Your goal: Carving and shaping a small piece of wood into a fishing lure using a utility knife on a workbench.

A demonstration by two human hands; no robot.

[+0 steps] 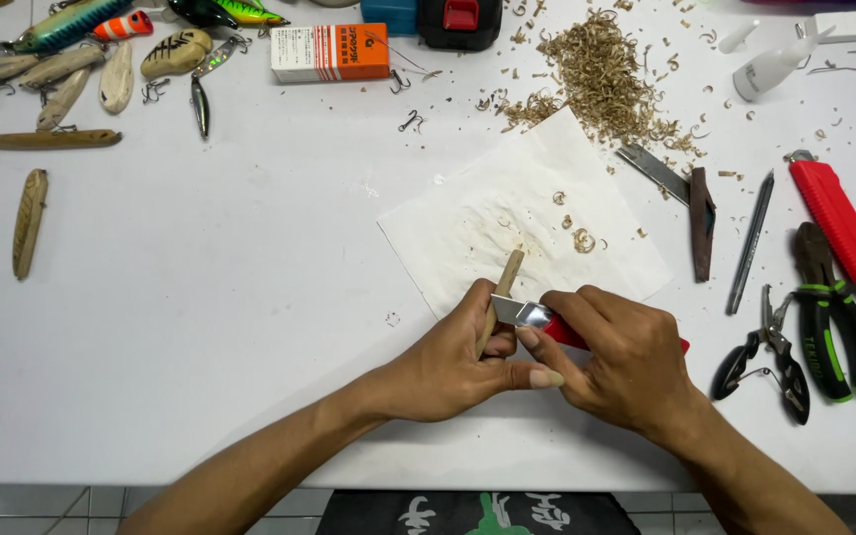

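While the left hand (pixel 458 357) grips the lower half of a small wooden stick (pixel 503 297), its fingers are wrapped tight around it and the thumb stretches out to the right, touching the right hand (pixel 626 362). Stick tilted, upper end poking out above the fingers, over a sheet of white paper (pixel 517 213). Right hand closed around the red handle of a utility knife (pixel 537 319); silver blade lies flat against the stick just above the left hand's fingers. Both hands meet at the paper's near edge, on the white table (pixel 220 297).

Paper carries a few curled shavings (pixel 583 240). Larger heap of wood shavings (pixel 601 79) beyond it. Right of the paper: a dark-handled blade (pixel 697 213), a second red cutter (pixel 844 228), green-handled pliers (pixel 834 317). Far left: painted fishing lures (pixel 61 25) and bare wooden lure blanks (pixel 30 220). Orange and white box (pixel 329 52) at top centre
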